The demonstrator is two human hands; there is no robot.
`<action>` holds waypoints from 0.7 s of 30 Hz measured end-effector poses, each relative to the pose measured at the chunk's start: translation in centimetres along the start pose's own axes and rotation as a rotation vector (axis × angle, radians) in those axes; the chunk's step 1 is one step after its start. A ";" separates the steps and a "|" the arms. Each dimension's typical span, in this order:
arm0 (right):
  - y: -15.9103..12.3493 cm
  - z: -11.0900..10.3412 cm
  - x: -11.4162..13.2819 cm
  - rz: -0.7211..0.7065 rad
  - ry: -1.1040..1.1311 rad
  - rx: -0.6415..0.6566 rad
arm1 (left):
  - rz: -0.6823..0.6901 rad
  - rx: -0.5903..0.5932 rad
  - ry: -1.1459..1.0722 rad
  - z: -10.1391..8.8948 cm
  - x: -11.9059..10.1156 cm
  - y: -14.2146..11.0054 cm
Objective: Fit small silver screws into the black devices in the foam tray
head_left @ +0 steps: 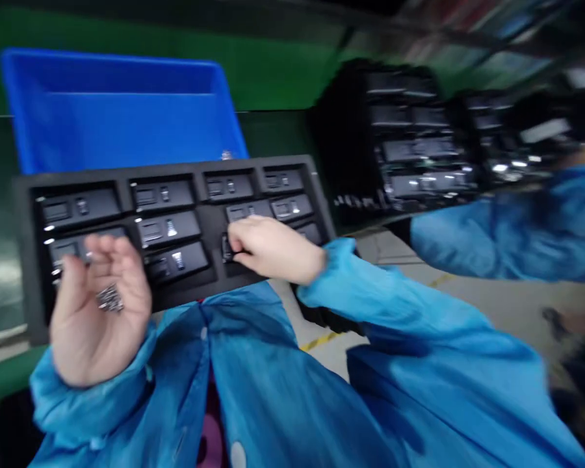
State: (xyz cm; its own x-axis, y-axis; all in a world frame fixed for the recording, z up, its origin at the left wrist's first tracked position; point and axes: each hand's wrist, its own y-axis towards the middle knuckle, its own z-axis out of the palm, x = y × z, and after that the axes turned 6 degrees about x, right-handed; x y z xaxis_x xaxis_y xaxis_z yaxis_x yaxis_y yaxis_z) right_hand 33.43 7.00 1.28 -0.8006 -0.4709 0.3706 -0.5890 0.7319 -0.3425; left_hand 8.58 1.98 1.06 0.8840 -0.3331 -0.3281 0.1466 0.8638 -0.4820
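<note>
We see small bright metal screws (110, 299), glossy. The black tray (170, 168) looks matt, maybe foam or plastic. The black plastic parts (168, 229) in it are smooth with shiny metal bits. We also get a glossy blue plastic bin (117, 123) and a blue smock (273, 383) of thin, smooth cloth with a slight sheen.

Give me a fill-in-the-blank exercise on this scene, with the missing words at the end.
The small screws lie in the person's ____.
The right hand rests palm ____ on the black tray.
The open plastic bin behind the tray is ____.

Missing words: left hand; down; blue.
</note>
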 end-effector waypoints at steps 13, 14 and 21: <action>0.2 1.7 -0.6 -0.003 -0.244 -0.019 | 0.199 -0.286 0.026 2.0 1.8 1.4; 0.2 1.8 -0.7 -0.016 -0.243 -0.023 | 0.204 -0.289 0.033 1.9 1.9 1.5; -0.4 1.9 -1.6 -0.087 -0.190 -0.021 | 0.210 -0.260 0.058 2.1 2.3 1.6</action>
State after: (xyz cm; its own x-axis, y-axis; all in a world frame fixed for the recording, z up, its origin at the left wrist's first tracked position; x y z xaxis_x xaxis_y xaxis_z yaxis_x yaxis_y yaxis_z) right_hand 34.75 6.49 -0.79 -0.7545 -0.6155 0.2279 -0.6559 0.6937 -0.2976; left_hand 11.78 3.37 1.24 0.8552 -0.1857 -0.4839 -0.1604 0.7929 -0.5878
